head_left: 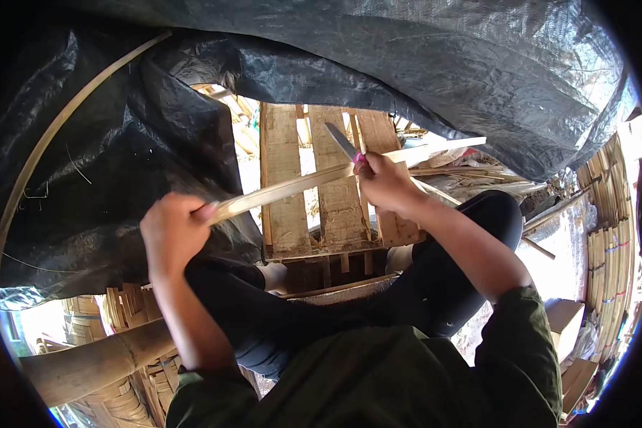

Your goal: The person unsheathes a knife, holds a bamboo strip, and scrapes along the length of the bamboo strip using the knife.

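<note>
A long, pale bamboo strip [285, 191] runs across in front of me, tilted up toward the right. My left hand [172, 232] is closed around its left end. In my right hand [384, 184] is a knife [342, 141], its blade pointing up and left and a bit of pink showing at the handle. That hand is right at the strip; whether its fingers also touch the strip, I cannot tell. Below the strip lie wooden planks [282, 153] with gaps between them.
Dark plastic sheeting [435, 64] hangs over the top and left. A curved bamboo strip [68, 107] arcs along the left side. A thick bamboo pole [96, 367] lies at lower left. Bundled strips [606, 271] and a cardboard box [565, 324] are at right.
</note>
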{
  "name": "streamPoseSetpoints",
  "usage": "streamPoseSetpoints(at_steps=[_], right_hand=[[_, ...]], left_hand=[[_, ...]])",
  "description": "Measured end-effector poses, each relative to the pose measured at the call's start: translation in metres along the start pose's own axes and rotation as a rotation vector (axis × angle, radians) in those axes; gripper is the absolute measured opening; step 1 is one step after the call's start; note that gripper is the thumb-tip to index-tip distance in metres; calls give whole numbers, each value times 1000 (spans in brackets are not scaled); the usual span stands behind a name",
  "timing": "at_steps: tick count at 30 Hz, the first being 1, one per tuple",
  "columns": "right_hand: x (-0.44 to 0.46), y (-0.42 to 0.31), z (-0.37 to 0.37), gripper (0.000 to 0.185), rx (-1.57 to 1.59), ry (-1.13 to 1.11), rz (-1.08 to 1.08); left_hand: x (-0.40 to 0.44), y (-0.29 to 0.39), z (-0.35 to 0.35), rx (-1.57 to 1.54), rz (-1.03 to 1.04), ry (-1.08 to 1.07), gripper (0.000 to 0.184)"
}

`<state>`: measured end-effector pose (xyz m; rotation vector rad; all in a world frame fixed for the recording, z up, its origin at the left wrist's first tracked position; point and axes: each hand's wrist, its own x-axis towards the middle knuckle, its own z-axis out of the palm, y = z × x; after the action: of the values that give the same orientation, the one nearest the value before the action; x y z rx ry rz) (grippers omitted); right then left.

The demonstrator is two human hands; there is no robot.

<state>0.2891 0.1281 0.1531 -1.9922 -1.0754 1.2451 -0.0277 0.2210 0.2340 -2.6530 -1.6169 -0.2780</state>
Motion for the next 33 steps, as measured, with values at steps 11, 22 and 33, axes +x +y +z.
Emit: streamPoseSetpoints(at_steps=[11, 22, 33], right_hand=[[9, 4, -28, 30, 86, 36, -73], [-16, -9, -29, 29, 41, 22, 2], [4, -5, -12, 34, -15, 95, -46]], left_hand=[[-72, 8, -111, -196, -379, -247, 17], [-80, 33, -8, -287, -235, -205, 26], [-20, 37, 121, -454, 19, -74, 35]])
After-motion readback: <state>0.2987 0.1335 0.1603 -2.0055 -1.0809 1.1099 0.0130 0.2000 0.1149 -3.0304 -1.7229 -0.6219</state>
